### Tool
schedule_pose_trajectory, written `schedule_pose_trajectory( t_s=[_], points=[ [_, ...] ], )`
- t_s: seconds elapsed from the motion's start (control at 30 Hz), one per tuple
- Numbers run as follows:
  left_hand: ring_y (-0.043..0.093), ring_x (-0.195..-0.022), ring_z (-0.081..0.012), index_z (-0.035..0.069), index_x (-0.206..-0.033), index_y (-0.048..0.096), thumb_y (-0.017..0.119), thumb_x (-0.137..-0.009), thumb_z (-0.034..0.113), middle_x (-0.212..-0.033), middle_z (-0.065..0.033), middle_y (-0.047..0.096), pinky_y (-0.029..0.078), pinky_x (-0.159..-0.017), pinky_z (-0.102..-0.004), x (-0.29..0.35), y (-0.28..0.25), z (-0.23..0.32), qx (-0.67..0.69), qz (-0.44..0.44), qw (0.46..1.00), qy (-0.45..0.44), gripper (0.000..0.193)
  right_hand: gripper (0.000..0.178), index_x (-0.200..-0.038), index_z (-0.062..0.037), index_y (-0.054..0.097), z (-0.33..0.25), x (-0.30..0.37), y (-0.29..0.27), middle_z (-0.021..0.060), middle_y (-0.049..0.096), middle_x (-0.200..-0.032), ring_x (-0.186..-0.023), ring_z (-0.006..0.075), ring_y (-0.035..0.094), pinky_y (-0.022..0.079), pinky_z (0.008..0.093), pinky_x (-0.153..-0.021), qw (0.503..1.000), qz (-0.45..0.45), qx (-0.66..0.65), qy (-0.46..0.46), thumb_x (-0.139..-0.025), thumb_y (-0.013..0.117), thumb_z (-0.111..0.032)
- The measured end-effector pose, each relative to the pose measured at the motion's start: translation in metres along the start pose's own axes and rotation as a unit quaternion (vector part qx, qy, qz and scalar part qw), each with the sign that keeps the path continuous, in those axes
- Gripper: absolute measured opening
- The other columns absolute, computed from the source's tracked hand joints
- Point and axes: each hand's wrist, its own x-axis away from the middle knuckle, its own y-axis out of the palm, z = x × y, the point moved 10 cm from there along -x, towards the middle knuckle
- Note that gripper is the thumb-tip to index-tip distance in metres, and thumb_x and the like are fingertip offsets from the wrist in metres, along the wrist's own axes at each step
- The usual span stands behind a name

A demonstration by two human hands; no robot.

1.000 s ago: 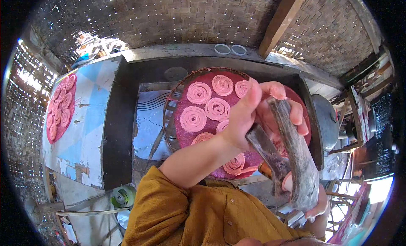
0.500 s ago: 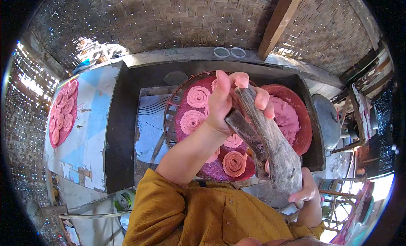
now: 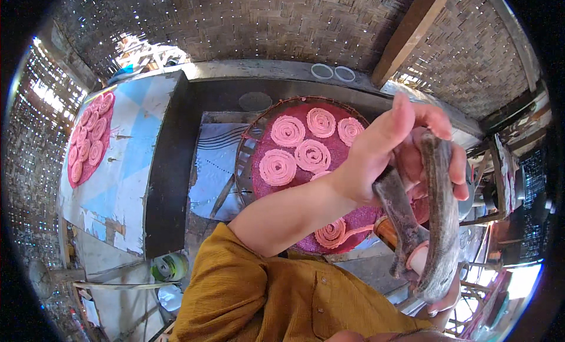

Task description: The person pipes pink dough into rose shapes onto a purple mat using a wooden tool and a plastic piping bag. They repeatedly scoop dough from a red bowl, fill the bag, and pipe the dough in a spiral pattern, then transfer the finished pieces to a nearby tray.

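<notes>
Left hand clasps the wooden tool extending below it (right hand: grip unclear).

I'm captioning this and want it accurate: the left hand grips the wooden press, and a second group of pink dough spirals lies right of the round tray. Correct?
Not quite: the second group of pink dough spirals lies left of the round tray, as the head view shows. The left hand does grip the wooden press.
</notes>
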Motion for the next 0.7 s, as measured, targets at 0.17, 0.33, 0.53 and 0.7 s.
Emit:
schedule_pose_trajectory(
  t_s=[0.17,0.33,0.53,0.7],
  points=[
    [0.059,-0.087,-0.0390,0.014,-0.099,0.051,0.029,-0.088,0.058,-0.089,-0.0195,0.058,0.049,-0.071,-0.0481,0.014,-0.027,0.008,0.016,0.042,0.999,0.005,0.050,0.086,-0.117,0.0114,0.045,0.002,-0.011,0.000,0.0151,0.056,-0.111,-0.101,0.0221,0.053,0.036,0.0331,-0.092,0.999,-0.023,-0.024,-0.002,-0.042,0.077,-0.015],
    [0.056,-0.085,-0.0392,0.024,-0.100,0.054,0.024,-0.085,0.064,-0.090,-0.0173,0.057,0.048,-0.067,-0.0471,0.029,-0.059,0.024,-0.043,0.076,0.996,-0.022,0.052,0.089,-0.119,0.0120,0.043,-0.011,-0.024,0.020,0.0160,0.055,-0.114,-0.104,0.0234,0.053,0.035,0.0336,-0.094,0.999,-0.017,-0.031,-0.026,-0.041,0.076,-0.013],
    [0.060,-0.082,-0.0389,0.017,-0.093,0.054,0.028,-0.087,0.059,-0.085,-0.0184,0.059,0.049,-0.069,-0.0467,0.032,-0.051,0.049,-0.038,0.096,0.995,0.016,0.050,0.083,-0.110,0.0129,0.048,0.017,-0.027,-0.009,0.0162,0.058,-0.103,-0.093,0.0228,0.055,0.040,0.0323,-0.084,0.996,-0.012,0.082,-0.019,-0.041,0.079,-0.021],
    [0.060,-0.080,-0.0385,0.016,-0.092,0.054,0.028,-0.087,0.058,-0.084,-0.0189,0.059,0.050,-0.069,-0.0471,0.035,-0.047,0.064,-0.064,0.093,0.993,0.030,0.050,0.073,-0.098,0.0147,0.053,0.018,-0.041,-0.008,0.0214,0.061,-0.086,-0.072,0.0265,0.062,0.051,0.0339,-0.066,0.995,0.002,0.090,-0.049,-0.039,0.078,-0.022]
  ],
)
